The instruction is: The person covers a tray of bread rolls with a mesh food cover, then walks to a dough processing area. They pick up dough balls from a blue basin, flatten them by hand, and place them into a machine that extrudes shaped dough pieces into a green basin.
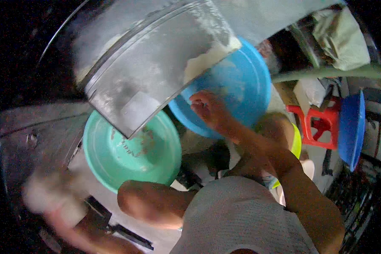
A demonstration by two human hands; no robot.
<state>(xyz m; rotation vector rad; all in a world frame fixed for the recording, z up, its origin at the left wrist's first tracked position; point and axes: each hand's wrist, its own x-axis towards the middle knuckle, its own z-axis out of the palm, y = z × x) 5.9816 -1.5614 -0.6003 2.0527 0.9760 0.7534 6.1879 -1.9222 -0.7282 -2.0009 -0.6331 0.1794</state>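
My right hand [207,108] hangs over the near part of a blue basin [254,80], its fingers curled in. Whatever they hold, if anything, is hidden. Pale powder lies in that basin and along the edge of a grey metal tray [152,63] that juts over it. My left hand [51,192] is far out at the lower left, smeared by motion. It looks whitish, but its fingers and any thing in it cannot be made out. Between my hands stands a green basin [95,150] with small dark marks on its bottom, partly under the tray's corner.
A red plastic stool [313,125] stands at the right, with a blue round dish-like thing [352,129] on edge beside it. A pale cloth or sack [345,40] hangs at the upper right. My knees flank the basins; something bright yellow-green [297,142] shows by the right one.
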